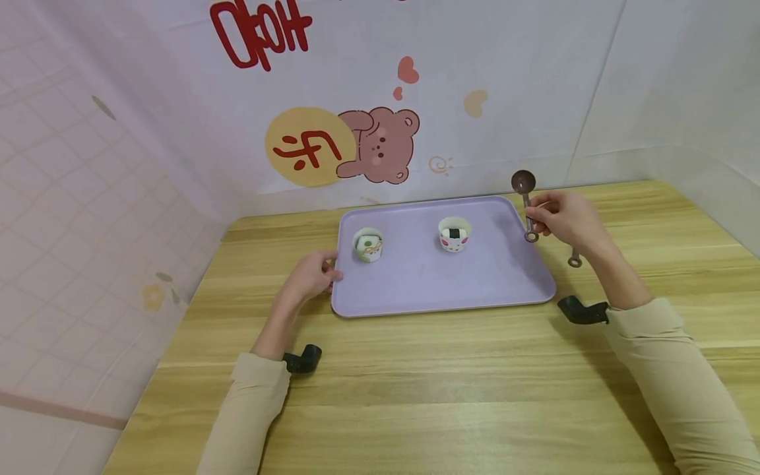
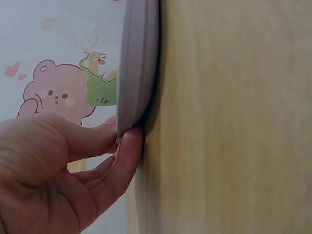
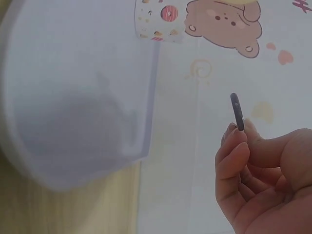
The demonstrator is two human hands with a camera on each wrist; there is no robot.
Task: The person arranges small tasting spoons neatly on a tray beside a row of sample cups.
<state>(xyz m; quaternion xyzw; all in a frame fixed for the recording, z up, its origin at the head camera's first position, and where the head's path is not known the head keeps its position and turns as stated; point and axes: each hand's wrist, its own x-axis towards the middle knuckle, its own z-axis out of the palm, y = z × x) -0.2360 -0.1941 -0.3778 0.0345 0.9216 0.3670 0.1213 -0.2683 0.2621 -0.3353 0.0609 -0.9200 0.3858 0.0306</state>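
Note:
My left hand (image 1: 311,274) pinches the left rim of a lilac tray (image 1: 415,284); in the left wrist view the thumb lies on top of the rim and the fingers under it. A brown measuring spoon (image 1: 524,183) is held by its handle in my right hand (image 1: 564,214), its round bowl pointing up above the tray's right edge. On the tray stand two small printed paper cups. The left cup (image 1: 373,254) holds a white piece with a green spot, the other cup (image 1: 454,246) a white piece with a black band.
A second brown handle with a ring end (image 1: 574,259) lies on the wooden table (image 1: 415,396) right of the tray, partly hidden by my right hand. Behind the table hangs a white cloth (image 1: 522,79) printed with a bear and hearts.

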